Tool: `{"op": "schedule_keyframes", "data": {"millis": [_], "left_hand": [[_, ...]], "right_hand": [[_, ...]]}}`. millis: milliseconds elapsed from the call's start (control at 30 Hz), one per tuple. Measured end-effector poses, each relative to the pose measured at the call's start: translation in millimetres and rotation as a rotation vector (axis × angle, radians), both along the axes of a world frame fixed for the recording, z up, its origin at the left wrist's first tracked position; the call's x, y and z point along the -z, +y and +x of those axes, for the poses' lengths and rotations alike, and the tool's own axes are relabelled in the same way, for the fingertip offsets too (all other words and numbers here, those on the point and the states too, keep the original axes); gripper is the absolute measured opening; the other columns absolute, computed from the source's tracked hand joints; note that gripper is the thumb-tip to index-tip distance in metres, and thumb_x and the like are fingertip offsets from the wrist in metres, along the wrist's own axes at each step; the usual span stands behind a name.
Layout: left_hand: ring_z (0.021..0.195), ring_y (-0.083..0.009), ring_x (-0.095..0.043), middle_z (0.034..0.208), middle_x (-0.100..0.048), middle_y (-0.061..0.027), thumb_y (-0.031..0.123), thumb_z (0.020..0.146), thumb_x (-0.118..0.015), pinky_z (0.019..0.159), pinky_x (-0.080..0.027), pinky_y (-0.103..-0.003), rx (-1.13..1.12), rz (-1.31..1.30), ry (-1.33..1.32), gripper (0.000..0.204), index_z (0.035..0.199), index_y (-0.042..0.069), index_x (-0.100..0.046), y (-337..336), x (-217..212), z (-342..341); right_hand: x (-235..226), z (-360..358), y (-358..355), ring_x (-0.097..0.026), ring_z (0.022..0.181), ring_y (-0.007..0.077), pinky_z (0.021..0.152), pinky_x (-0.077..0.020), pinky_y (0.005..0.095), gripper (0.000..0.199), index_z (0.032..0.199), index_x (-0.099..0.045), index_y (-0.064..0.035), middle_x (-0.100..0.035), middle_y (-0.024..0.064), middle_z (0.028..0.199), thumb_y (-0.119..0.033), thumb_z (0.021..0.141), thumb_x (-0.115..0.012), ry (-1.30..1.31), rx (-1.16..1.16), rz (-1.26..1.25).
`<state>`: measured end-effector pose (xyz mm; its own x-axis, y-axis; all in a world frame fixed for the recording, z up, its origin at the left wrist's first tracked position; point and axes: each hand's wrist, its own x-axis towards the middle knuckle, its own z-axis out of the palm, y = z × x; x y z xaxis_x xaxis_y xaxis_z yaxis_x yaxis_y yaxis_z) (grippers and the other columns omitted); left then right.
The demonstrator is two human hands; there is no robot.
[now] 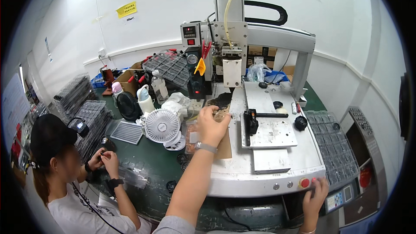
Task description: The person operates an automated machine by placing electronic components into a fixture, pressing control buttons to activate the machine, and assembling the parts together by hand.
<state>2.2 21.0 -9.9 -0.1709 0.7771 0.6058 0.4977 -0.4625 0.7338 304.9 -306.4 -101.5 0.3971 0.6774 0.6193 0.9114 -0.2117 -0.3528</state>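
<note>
Reaching forward, our left hand (212, 125) pinches a small dark part (222, 113) at its fingertips, over a brown card (225, 145) on the machine bed (242, 169). Just left of that hand stands one white desk fan (162, 126); a black one (127, 106) sits farther left. Our right hand (315, 195) rests with fingers curled at the machine's front edge, just right of one red button (304, 183). Far above the left hand, one yellow rectangular label (126, 9) hangs on the white wall.
</note>
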Motion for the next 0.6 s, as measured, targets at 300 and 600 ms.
{"op": "schedule_keyframes", "data": {"millis": [300, 600], "left_hand": [[0.128, -0.0393, -0.041, 0.134, -0.045, -0.0189, 0.044, 0.071, -0.075, 0.103, -0.037, -0.053, -0.087, -0.299, 0.624, 0.077, 0.133, 0.006, -0.049, -14, 9, -3], [0.136, -0.0408, -0.034, 0.145, -0.039, -0.0206, 0.061, 0.074, -0.069, 0.1, -0.041, -0.057, -0.037, -0.413, 0.927, 0.095, 0.142, 0.001, -0.04, -17, 25, 13]], "right_hand": [[-150, -21, 140, -0.055, 0.111, 0.0343, 0.098, -0.0424, 0.0422, 0.022, 0.096, -0.066, -0.0017, -0.058, 0.0184, 0.111, -0.001, 0.074, -0.065, 0.041, -0.52, 0.096], [-113, 82, 294, -0.056, 0.108, 0.0339, 0.095, -0.0454, 0.0395, 0.038, 0.103, -0.072, -0.0077, -0.061, 0.0175, 0.109, -0.033, 0.075, -0.074, 0.208, -0.192, -0.313]]}}
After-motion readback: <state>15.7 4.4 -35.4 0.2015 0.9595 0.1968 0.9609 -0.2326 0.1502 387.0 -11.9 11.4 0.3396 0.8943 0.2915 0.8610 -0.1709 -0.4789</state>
